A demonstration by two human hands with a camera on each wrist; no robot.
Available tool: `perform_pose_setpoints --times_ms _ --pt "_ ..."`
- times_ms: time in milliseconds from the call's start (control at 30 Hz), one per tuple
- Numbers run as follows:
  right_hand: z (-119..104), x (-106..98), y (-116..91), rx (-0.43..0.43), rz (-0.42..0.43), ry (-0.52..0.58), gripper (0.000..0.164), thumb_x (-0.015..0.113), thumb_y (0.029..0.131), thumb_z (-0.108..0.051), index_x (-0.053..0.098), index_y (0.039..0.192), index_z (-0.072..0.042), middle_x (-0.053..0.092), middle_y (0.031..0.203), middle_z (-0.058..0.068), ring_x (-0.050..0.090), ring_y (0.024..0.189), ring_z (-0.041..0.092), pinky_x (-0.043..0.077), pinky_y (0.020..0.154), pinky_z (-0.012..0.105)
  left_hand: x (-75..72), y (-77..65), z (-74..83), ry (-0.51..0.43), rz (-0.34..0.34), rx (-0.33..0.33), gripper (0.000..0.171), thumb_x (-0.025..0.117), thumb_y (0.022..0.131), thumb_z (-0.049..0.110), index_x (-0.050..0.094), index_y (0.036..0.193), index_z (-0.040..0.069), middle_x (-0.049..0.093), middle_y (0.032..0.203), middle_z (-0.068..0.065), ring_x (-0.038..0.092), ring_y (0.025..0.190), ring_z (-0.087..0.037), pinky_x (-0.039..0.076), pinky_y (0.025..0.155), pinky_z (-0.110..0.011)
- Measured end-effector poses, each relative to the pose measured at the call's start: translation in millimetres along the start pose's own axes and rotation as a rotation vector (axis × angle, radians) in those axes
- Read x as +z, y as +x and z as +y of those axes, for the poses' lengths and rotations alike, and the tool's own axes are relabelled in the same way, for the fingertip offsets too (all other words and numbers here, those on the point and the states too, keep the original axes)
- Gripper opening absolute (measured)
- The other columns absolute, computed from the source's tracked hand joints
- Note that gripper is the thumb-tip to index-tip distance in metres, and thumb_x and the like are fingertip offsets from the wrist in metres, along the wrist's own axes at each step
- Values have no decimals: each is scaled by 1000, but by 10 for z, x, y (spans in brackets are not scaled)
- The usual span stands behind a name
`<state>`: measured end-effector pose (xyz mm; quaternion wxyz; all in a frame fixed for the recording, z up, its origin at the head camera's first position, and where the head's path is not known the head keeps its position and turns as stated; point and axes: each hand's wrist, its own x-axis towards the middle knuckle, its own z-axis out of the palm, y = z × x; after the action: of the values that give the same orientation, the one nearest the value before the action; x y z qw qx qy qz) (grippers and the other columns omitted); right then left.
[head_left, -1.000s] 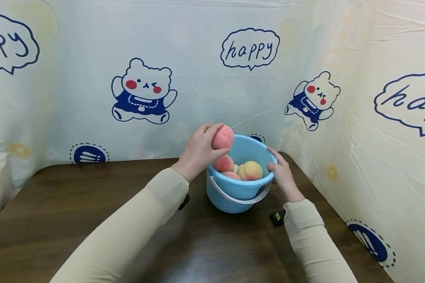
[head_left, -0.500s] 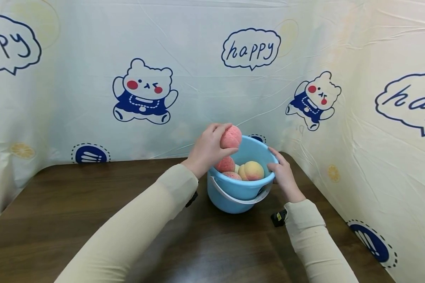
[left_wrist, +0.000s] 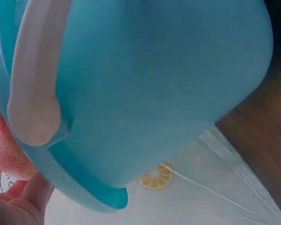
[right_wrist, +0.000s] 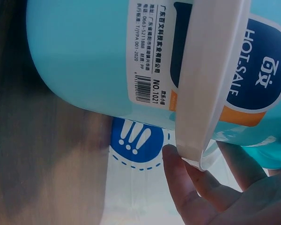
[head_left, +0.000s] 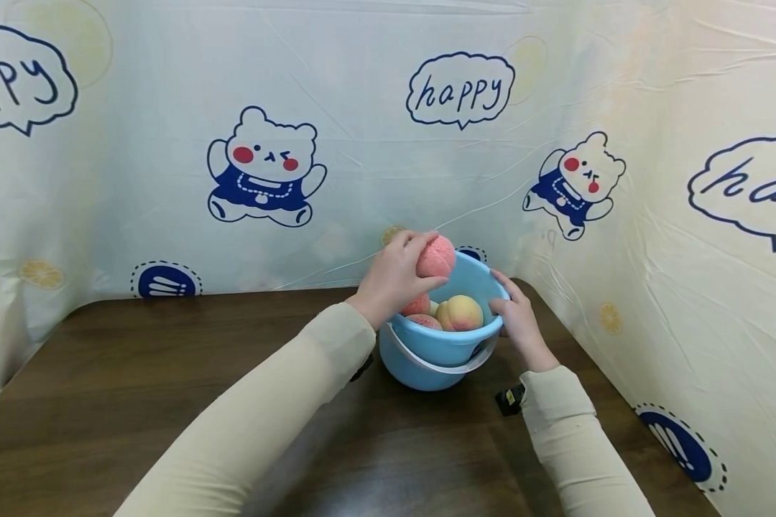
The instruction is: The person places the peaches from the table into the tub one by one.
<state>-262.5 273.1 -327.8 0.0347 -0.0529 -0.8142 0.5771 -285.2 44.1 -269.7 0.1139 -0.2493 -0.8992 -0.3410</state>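
Observation:
My left hand (head_left: 391, 276) holds a pinkish-red peach (head_left: 436, 257) over the left side of a light-blue bucket (head_left: 440, 350), fingers on top and thumb below. In the left wrist view this peach (left_wrist: 9, 152) shows beyond the bucket's rim. My right hand (head_left: 520, 319) grips the rim on the right, thumb inside; in the right wrist view its fingers spread by the end of the white handle (right_wrist: 210, 84). Inside the bucket lie a yellow peach (head_left: 463, 313) and several more, among them a speckled red peach (head_left: 425, 322). My left hand partly covers another red one.
The bucket stands on a dark wooden table (head_left: 168, 388), toward its back right. A pale cloth (head_left: 362, 165) printed with bears and the word "happy" hangs behind and along the right side. Its white handle hangs down across the front.
My left hand has moved right with the peach, from the bucket's left rim to over its opening, and slightly down. My right hand keeps its grip on the rim.

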Motion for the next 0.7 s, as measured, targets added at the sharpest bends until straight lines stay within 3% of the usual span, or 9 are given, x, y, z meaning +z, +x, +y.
perform_pose_setpoints --times_ms 167,367,700 --pt "-5 8 -1 -9 2 1 70 41 90 -7 30 157 -23 29 158 17 54 104 33 49 63 25 22 -9 13 4 -4 8 73 76 87 37 43 149 20 50 141 -8 56 121 -26 58 88 -40" --pt "-3 21 -16 -13 -7 0 68 42 91 -8 29 157 -22 28 158 16 55 100 31 50 65 26 24 -46 24 46 -63 -18 72 71 89 43 41 150 22 44 150 -7 50 133 -27 50 102 -47" --pt "-5 5 6 -7 -25 -12 70 40 91 -8 25 158 -22 23 161 18 43 124 40 51 72 27 -36 -129 -44 17 -76 -21 69 70 90 43 44 149 20 43 152 -7 45 137 -28 49 103 -50"
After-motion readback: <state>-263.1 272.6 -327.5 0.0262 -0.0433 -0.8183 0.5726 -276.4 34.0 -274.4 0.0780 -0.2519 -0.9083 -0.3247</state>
